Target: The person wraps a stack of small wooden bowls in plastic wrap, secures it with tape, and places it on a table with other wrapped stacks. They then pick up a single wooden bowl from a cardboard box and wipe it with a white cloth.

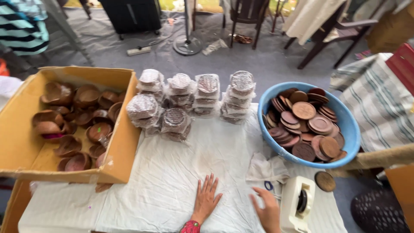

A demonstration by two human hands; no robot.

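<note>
- Left hand (pixel 206 197): bare, no rings visible; five fingers in view.
- Left wrist: red patterned cuff (pixel 191 227), small light and dark motifs, partly cut off by frame edge.
- Right hand (pixel 267 210): bare; no sleeve visible.

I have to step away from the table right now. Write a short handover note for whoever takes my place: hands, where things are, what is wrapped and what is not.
Left hand: empty, flat on the white cloth.
Right hand: empty, open, next to the tape dispenser.
Done: stacks of wrapped discs stand at the back of the cloth.
Left: unwrapped wooden discs fill the blue basin; one disc lies beside the dispenser. Wooden bowls sit loose in the cardboard box on the left.
</note>
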